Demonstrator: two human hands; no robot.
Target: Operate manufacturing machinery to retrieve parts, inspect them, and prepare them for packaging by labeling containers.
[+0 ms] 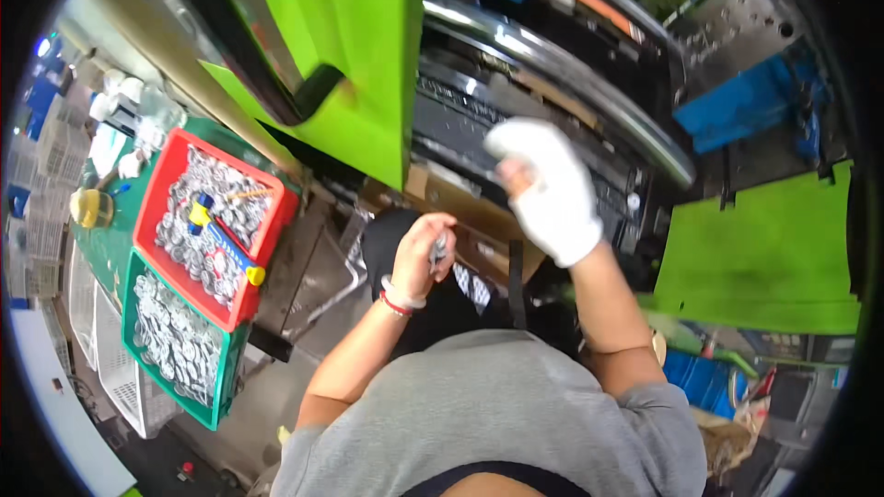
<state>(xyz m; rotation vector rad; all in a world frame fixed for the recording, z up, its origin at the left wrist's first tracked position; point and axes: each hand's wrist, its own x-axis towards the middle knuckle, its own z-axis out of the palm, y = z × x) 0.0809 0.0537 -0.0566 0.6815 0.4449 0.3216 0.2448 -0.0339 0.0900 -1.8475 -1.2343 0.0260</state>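
My bare left hand (pixel 422 256), with a red bracelet and a pale band at its wrist, is in front of my body. Its fingers are curled round a small grey metal part (pixel 438 252), mostly hidden by them. Farther right and forward, my right hand (pixel 552 189) wears a white glove with some bare fingertips showing. It is raised in front of the machine's opening and smeared by motion, so its grip is unclear. Below it lies the machine's dark bed with shiny round bars (pixel 589 83).
At left, a red crate (pixel 147 212) and a green crate (pixel 221 377) hold many small metal parts. A blue and yellow hammer (pixel 226 237) lies on the red crate's parts. A bright green door (pixel 368 55) with a black handle (pixel 308 97) stands ahead; a cardboard box (pixel 488 212) sits below the machine.
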